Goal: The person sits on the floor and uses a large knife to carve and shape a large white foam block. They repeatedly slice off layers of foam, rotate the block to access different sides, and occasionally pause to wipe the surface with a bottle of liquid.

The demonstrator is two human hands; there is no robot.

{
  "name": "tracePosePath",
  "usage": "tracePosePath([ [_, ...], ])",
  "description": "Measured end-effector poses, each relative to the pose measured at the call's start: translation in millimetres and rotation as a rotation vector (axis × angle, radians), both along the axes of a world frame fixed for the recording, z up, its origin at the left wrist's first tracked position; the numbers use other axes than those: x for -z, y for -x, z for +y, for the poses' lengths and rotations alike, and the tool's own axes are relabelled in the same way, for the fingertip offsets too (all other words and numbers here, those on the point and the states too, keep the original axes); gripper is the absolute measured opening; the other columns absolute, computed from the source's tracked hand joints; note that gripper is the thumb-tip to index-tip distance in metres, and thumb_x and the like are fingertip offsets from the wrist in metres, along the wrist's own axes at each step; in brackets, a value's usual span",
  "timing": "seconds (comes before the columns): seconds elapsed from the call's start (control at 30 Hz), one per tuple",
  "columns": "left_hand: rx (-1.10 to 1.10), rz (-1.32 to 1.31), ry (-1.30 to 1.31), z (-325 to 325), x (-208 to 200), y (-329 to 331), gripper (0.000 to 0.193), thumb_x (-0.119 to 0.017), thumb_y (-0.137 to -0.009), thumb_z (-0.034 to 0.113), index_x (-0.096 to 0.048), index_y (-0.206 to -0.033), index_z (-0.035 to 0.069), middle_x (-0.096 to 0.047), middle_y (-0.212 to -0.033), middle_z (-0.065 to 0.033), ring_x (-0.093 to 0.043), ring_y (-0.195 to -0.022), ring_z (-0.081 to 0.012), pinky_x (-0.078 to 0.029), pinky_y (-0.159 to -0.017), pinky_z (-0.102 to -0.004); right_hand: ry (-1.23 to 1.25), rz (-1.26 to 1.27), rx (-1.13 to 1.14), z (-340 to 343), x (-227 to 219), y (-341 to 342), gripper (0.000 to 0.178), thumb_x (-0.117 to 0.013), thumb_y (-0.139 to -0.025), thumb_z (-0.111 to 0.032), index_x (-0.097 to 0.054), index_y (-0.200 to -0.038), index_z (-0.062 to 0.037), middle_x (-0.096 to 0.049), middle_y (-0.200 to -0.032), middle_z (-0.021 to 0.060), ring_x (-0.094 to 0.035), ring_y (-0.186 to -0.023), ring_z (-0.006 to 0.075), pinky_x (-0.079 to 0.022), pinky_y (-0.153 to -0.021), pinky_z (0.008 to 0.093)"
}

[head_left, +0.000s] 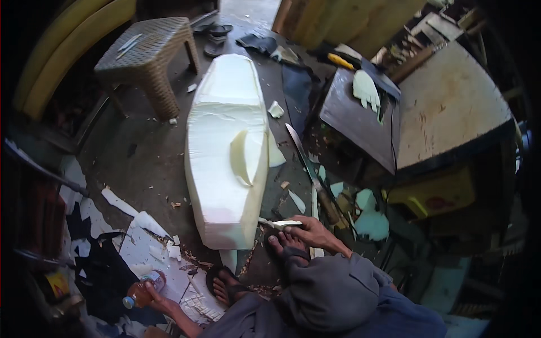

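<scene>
My left hand (163, 304) is closed around a small clear bottle (140, 294) of reddish-brown liquid. The bottle lies tilted, its light blue cap toward the lower left. My right hand (307, 231), by my right foot, grips a thin white foam strip (286, 223) between thumb and fingers. In front of me a large carved block of cream-white foam (225, 163) lies lengthwise on the floor, narrowing toward its far end. A curved foam shaving (241, 159) rests on its right side. Right of the block lies a long knife (309, 160) with a wooden handle.
A woven-pattern stool (143, 48) stands at the far left. On the right are a dark board (360, 107) with a white glove (365, 89) on it and a wooden table (451, 101). Foam scraps (369, 217) litter the floor; a white sheet (143, 248) lies near my left foot.
</scene>
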State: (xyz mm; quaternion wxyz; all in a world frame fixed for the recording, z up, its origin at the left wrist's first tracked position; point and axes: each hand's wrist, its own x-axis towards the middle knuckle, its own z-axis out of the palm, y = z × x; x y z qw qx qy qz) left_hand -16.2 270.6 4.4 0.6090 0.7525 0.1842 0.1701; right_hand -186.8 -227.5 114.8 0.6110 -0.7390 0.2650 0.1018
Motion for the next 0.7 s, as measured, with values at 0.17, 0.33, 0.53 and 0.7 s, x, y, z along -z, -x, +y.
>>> tracePosePath([
  [0.17,0.074,0.019,-0.018,-9.3,-10.8,-14.3,0.054,-0.074,-0.091,0.013,-0.054,-0.137,-0.005,-0.054,-0.143,-0.0218,-0.055,-0.128,-0.0325,-0.041,-0.113,-0.0443,0.09,0.219,0.306,-6.2,48.8,96.4,0.035,-0.068,-0.098,-0.025,-0.07,-0.125,-0.0035,-0.073,-0.109,0.0109,-0.068,-0.093,0.0165,-0.054,-0.084,0.0326],
  [0.33,0.155,0.075,-0.252,-23.7,-4.5,-23.9,0.056,-0.074,-0.09,0.013,-0.054,-0.138,-0.004,-0.053,-0.144,-0.0221,-0.054,-0.13,-0.0339,-0.04,-0.114,-0.0451,0.165,0.476,0.656,-49.6,55.8,179.3,0.04,-0.068,-0.095,-0.035,-0.072,-0.119,-0.0032,-0.073,-0.091,0.0085,-0.067,-0.08,0.0162,-0.053,-0.075,0.0354],
  [0.53,0.21,0.104,-0.527,-5.9,-14.8,-35.4,0.057,-0.074,-0.089,0.013,-0.053,-0.14,-0.003,-0.052,-0.146,-0.0224,-0.053,-0.131,-0.0355,-0.039,-0.114,-0.0461,0.651,0.279,0.721,-160.7,64.1,202.4,0.044,-0.065,-0.091,-0.024,-0.065,-0.128,0.0007,-0.062,-0.131,0.0212,-0.064,-0.117,0.0348,-0.049,-0.1,0.042],
  [0.7,0.334,0.187,-0.73,16.2,-10.1,-39.3,0.059,-0.074,-0.088,0.013,-0.052,-0.141,-0.003,-0.051,-0.146,-0.0227,-0.051,-0.132,-0.0369,-0.039,-0.114,-0.0469,0.76,0.436,0.416,-247.8,84.6,235.5,0.052,-0.067,-0.088,-0.024,-0.062,-0.133,0.0004,-0.062,-0.133,0.0249,-0.063,-0.121,0.0368,-0.049,-0.101,0.0408],
])
